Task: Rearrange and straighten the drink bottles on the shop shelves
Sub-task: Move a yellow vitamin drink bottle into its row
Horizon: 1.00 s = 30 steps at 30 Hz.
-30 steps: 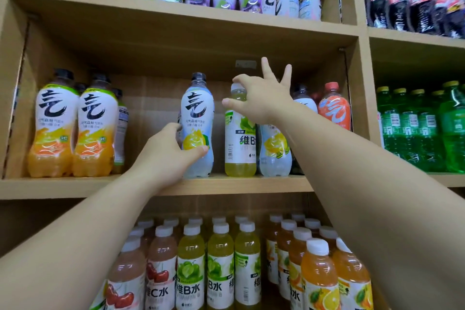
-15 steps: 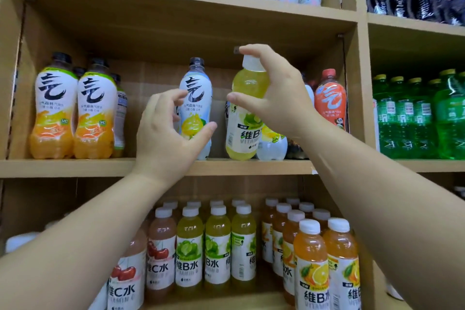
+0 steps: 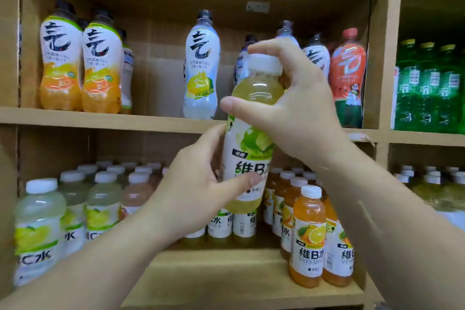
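Note:
A yellow-green drink bottle (image 3: 254, 133) with a white cap and a lime picture on its label is held upright in the air in front of the middle shelf edge (image 3: 100, 119). My right hand (image 3: 294, 111) grips its neck and shoulder from the right, fingers curled over the cap. My left hand (image 3: 198, 184) wraps the lower label from the left, thumb across the front. On the middle shelf behind stand a white lemon bottle (image 3: 201, 68), two orange bottles (image 3: 80, 68) at the left and a red bottle (image 3: 348, 75) at the right.
The lower shelf (image 3: 226, 282) holds rows of white-capped bottles: pale lemon ones (image 3: 37, 229) at left, green ones behind my left hand, orange ones (image 3: 308, 236) at right. Green soda bottles (image 3: 427, 88) fill the right bay past a wooden upright (image 3: 385, 58).
My right hand has lifted the yellow-green bottle off the middle shelf and brought it down and toward me. My left hand left the lemon bottle and now holds the green bottle's lower part.

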Each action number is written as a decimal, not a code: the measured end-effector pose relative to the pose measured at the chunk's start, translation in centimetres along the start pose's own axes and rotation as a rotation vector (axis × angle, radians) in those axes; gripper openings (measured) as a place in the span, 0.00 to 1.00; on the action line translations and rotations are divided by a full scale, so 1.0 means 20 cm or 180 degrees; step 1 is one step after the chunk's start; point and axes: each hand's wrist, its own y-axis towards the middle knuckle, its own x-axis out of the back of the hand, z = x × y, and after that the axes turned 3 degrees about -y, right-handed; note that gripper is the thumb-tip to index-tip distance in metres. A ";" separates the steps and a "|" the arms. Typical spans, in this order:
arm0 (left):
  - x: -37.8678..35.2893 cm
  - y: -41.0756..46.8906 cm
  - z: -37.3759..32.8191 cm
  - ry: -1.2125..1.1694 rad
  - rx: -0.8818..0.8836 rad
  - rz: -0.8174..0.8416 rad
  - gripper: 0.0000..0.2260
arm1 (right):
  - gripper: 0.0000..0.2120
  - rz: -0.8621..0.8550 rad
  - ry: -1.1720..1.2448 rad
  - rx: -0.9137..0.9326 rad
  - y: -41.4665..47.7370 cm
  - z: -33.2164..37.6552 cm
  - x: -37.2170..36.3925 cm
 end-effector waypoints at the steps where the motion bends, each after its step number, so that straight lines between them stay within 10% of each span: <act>1: -0.01 -0.06 0.05 -0.0028 0.0132 0.0032 0.28 | 0.28 0.0162 0.0033 -0.0108 -0.06 -0.02 -0.04; 9: -0.03 -0.46 0.44 -0.0274 0.0922 0.0260 0.30 | 0.42 0.1194 0.0961 -0.1168 -0.60 -0.23 -0.33; 21: 0.05 -0.60 0.90 0.0249 0.1599 0.0407 0.33 | 0.34 0.1813 0.1121 -0.2273 -1.04 -0.47 -0.77; 30: 0.03 -0.60 0.97 0.1327 0.1670 0.0256 0.18 | 0.22 0.1662 0.0760 -0.2340 -1.10 -0.58 -0.97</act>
